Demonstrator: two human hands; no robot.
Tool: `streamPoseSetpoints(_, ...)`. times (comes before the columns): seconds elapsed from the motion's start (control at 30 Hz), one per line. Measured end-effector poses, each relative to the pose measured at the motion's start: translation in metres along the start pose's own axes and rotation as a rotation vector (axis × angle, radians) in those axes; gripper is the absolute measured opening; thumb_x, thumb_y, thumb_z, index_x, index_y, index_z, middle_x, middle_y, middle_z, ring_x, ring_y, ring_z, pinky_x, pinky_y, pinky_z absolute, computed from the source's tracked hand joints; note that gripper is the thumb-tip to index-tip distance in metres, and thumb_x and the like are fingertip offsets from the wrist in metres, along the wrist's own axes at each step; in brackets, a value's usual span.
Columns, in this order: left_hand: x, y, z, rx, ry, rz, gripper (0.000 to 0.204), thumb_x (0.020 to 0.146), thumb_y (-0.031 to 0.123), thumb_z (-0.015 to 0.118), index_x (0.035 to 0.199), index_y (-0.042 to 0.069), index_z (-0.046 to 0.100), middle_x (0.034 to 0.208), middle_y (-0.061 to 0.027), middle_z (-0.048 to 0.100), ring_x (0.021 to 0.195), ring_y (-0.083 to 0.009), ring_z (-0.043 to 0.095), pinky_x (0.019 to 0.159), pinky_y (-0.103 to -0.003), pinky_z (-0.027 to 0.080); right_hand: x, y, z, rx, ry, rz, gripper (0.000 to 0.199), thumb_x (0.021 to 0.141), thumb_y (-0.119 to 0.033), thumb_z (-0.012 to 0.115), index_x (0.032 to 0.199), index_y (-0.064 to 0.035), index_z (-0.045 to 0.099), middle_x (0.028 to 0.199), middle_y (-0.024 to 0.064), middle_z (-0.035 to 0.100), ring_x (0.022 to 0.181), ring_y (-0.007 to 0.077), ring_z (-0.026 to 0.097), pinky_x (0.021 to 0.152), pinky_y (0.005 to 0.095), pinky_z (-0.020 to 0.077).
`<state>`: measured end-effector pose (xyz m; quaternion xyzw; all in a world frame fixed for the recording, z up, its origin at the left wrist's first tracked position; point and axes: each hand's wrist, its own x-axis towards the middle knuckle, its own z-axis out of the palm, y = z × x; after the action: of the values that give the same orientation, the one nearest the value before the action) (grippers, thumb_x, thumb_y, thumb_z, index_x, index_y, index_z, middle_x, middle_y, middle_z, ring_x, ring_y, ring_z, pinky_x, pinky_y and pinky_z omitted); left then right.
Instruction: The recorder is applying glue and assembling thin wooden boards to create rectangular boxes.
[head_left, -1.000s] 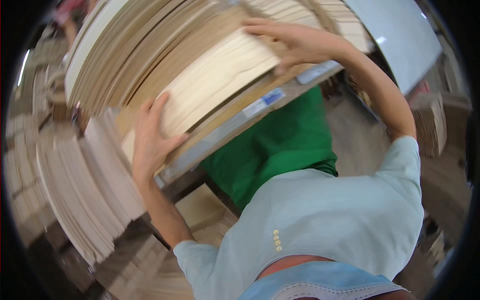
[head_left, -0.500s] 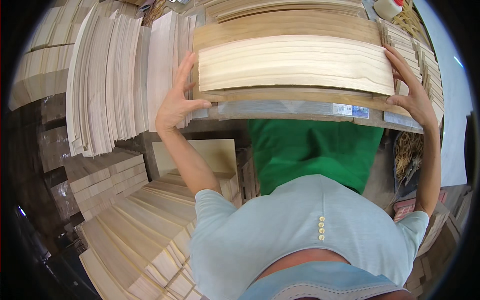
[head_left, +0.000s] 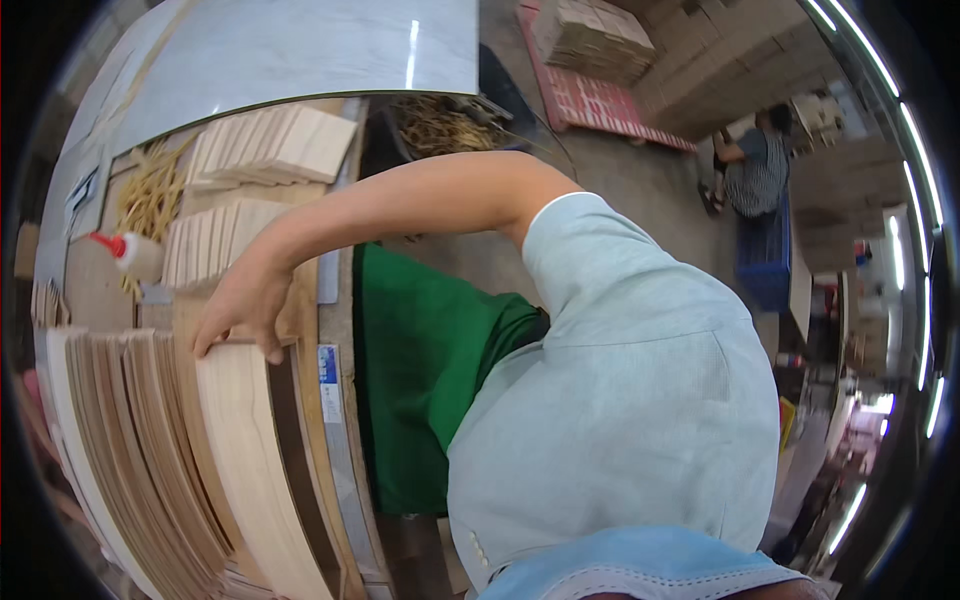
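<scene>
A long pale wooden board point(head_left: 243, 425) lies along the workbench, on top of a darker board. At its far end is my right hand point(head_left: 250, 300), thumb on one long edge and fingers on the other, gripping across the board's width. My right arm reaches out bent from the sleeve. The board's near end runs out toward the bottom of the picture. My left hand and forearm are out of sight.
Thin boards point(head_left: 110, 430) stand packed on edge left of the board. Beyond the hand are rows of short wooden pieces point(head_left: 290, 140), a red-capped white bottle point(head_left: 140, 258) and wood strips point(head_left: 150, 195). A pale panel point(head_left: 300, 50) lies farther out. Another person point(head_left: 755, 170) sits near a blue crate point(head_left: 765, 250).
The view has swung sharply to the right, bringing the floor and another person in. My left hand has gone out of view. The right hand stays at the board's end.
</scene>
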<state>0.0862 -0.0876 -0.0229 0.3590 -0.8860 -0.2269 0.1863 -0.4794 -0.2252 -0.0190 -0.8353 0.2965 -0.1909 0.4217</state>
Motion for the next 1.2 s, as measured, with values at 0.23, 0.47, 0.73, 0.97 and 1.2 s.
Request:
streamPoseSetpoints(0.23,0.144,-0.014,0.08,-0.433,0.009,0.507,0.112,0.061,0.052,0.079,0.145,0.002,0.023,0.149,-0.0207,0.022,0.137,-0.0328,0.021,0.112,-0.045,0.015,-0.01,0.009,-0.006,0.024,-0.032,0.031,0.089,0.067,-0.017,0.08,0.139,0.002,0.032,0.144,0.0142,0.033,0.126,0.0321,0.042,0.104,0.0383,0.0357)
streamPoseSetpoints(0.47,0.016,0.073,0.032,-0.317,0.303,-0.521,0.111,0.07,0.057,0.069,0.148,0.003,0.011,0.154,-0.0152,0.013,0.142,-0.0277,0.01,0.115,-0.04,0.007,0.01,0.02,0.008,-0.068,0.07,-0.412,0.088,0.067,-0.032,0.082,0.135,0.0009,0.037,0.135,0.0188,0.04,0.128,0.0304,0.037,0.104,0.0403,0.0352)
streamPoseSetpoints(0.73,-0.006,0.062,0.07,-0.959,0.802,-0.951,0.076,0.092,0.058,0.041,0.138,-0.003,0.034,0.141,-0.0142,0.04,0.128,-0.0265,0.039,0.106,-0.042,0.032,-0.008,-0.016,0.024,0.367,0.161,0.486,0.072,0.09,-0.062,0.044,0.127,-0.002,0.053,0.12,0.0131,0.056,0.103,0.0202,0.054,0.087,0.0344,0.0461)
streamPoseSetpoints(0.97,0.011,0.073,0.069,-1.036,0.957,-1.034,0.067,0.093,0.048,0.051,0.135,-0.002,0.038,0.134,-0.014,0.046,0.122,-0.0237,0.046,0.102,-0.039,0.037,0.0,-0.01,0.028,0.492,0.184,0.521,0.07,0.09,-0.06,0.044,0.127,-0.0015,0.052,0.119,0.0127,0.057,0.107,0.0205,0.053,0.088,0.0355,0.0448)
streamPoseSetpoints(1.2,0.024,0.078,0.072,-1.015,0.999,-0.995,0.067,0.091,0.045,0.056,0.133,-0.004,0.039,0.133,-0.0138,0.047,0.121,-0.0249,0.046,0.102,-0.039,0.037,0.004,-0.016,0.035,0.534,0.253,0.574,0.066,0.092,-0.055,0.044,0.129,-0.0005,0.049,0.124,0.0122,0.054,0.111,0.0201,0.05,0.092,0.0359,0.0422)
